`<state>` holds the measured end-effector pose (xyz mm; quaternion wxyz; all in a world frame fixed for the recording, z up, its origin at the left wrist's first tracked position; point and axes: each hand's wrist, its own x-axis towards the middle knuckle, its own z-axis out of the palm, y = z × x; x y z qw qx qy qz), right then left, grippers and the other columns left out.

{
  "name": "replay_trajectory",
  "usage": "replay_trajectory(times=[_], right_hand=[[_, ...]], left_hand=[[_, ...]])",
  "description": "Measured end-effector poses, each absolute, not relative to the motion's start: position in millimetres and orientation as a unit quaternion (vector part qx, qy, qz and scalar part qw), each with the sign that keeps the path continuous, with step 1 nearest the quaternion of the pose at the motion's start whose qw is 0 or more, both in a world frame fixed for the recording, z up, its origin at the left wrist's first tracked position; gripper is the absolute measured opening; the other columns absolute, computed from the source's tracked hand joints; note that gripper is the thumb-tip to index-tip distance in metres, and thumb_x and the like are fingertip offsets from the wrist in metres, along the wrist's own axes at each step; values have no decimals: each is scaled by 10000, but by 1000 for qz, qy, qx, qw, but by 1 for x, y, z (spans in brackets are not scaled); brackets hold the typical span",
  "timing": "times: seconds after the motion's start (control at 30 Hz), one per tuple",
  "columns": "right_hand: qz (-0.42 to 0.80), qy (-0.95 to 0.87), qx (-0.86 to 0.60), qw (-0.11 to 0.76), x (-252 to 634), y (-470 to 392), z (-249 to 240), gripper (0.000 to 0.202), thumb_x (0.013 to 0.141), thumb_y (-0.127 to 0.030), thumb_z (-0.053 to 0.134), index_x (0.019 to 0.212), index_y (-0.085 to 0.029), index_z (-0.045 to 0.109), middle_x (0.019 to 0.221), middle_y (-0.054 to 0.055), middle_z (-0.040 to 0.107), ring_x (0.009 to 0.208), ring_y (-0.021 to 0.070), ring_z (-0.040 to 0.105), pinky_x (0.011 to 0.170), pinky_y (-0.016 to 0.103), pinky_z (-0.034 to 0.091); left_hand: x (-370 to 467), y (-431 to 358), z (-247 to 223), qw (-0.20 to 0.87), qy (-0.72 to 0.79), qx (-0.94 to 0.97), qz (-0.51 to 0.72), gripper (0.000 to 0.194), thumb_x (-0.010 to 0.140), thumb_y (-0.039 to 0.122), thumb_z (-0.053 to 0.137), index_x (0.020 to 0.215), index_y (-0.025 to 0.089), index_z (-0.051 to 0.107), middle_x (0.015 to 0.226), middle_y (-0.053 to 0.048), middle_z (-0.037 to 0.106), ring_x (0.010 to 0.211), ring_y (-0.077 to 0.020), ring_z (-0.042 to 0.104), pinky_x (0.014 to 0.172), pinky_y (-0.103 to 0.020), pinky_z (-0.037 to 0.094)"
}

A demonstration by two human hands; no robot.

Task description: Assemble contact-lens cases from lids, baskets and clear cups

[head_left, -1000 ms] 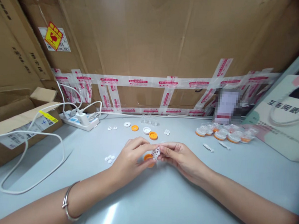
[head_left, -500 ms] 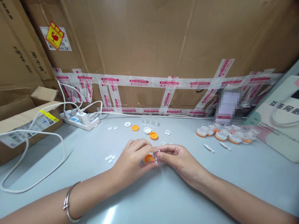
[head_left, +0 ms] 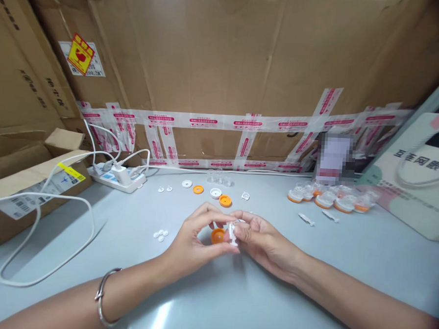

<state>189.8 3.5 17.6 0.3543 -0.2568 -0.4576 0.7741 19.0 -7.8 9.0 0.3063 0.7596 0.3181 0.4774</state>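
Since the earlier frame, the white part [head_left: 232,234] had turned more edge-on, and the left hand [head_left: 189,236] had spread its thumb and finger wider around it. The right hand [head_left: 270,243] pinched the part from its side, while the left thumb and finger closed on its lower and upper ends, so both hands were clamped on that one piece, held nearly upright between them. It looked like a turning or lining-up step (fiddly, at that size), and the next move seemed to call for a light, steady pinch and a clear view of the edges.

Just behind the grip and to its left sat an orange cup [head_left: 215,236]; farther left lay four white discs [head_left: 160,239]. Beyond the grip were a second cup [head_left: 225,200], also orange, a white cup [head_left: 215,193] and a white frame [head_left: 245,196]. Off to its right were two white strips [head_left: 306,219] and a cluster of clear-topped pieces [head_left: 324,198]. Under it all, the table [head_left: 289,296] was pale and glossy, backed by a big taped carton [head_left: 225,52], with a power strip [head_left: 130,182] far left of the grip.
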Motion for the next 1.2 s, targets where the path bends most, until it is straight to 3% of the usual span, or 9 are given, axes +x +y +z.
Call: replay_trajectory(times=[0.13, 0.27, 0.33, 0.4, 0.63, 0.87, 1.07, 1.2], right_hand=[[708, -536, -298, 349, 199, 18, 19, 311, 701, -350, 685, 934, -202, 540, 703, 3, 669, 675, 126, 592, 701, 280, 417], [417, -659, -470, 413, 229, 62, 10, 276, 752, -432, 581, 881, -190, 557, 782, 38, 667, 749, 161, 593, 711, 297, 422], [249, -692, -547, 400, 244, 85, 0, 271, 766, -428, 539, 868, -183, 592, 866, 57, 650, 793, 173, 577, 719, 302, 424], [209, -695, -571, 383, 252, 100, -9, 301, 746, -417, 550, 907, -172, 621, 859, 68, 633, 743, 180, 557, 690, 318, 424], [163, -727, -568, 349, 238, 103, -26, 338, 728, -416, 564, 949, -179, 658, 802, 53, 602, 700, 170, 532, 663, 297, 420], [152, -737, -572, 327, 238, 102, -26, 172, 708, -345, 579, 701, -196, 665, 710, 27, 625, 647, 158, 536, 611, 270, 405], [168, -737, -571, 319, 237, 98, -23, 245, 721, -403, 568, 837, -223, 689, 731, 20, 635, 650, 157, 539, 596, 267, 399], [180, -741, -563, 318, 234, 95, -21, 242, 706, -419, 594, 828, -242, 705, 769, 22, 637, 682, 158, 543, 619, 269, 396]], left_hand=[[19, -6, 8, 365, 309, 729, 491, 312, 693, 192, 711, 973, 202, 575, 962, -45, 553, 928, -168, 532, 799, -300, 437], [16, -6, 11, 396, 338, 697, 493, 243, 744, 136, 642, 939, 184, 506, 998, -53, 579, 1006, -173, 544, 842, -301, 431], [15, -6, 12, 391, 343, 701, 488, 236, 754, 115, 618, 942, 184, 492, 979, -46, 584, 1001, -167, 552, 846, -297, 430], [14, -5, 11, 379, 343, 711, 483, 234, 758, 107, 605, 949, 188, 495, 967, -38, 582, 997, -164, 554, 839, -291, 433], [12, -3, 6, 347, 357, 734, 462, 234, 761, 111, 593, 959, 205, 510, 1000, -36, 589, 980, -159, 554, 842, -298, 432], [12, -6, 8, 329, 356, 748, 454, 227, 762, 126, 597, 957, 206, 514, 1011, -32, 592, 973, -151, 550, 850, -291, 429], [12, -4, 10, 317, 359, 751, 455, 233, 764, 128, 596, 966, 209, 513, 1008, -31, 596, 961, -147, 554, 840, -283, 430], [12, -3, 9, 311, 361, 756, 450, 233, 763, 125, 593, 967, 207, 514, 1006, -34, 598, 973, -153, 555, 833, -284, 433]])
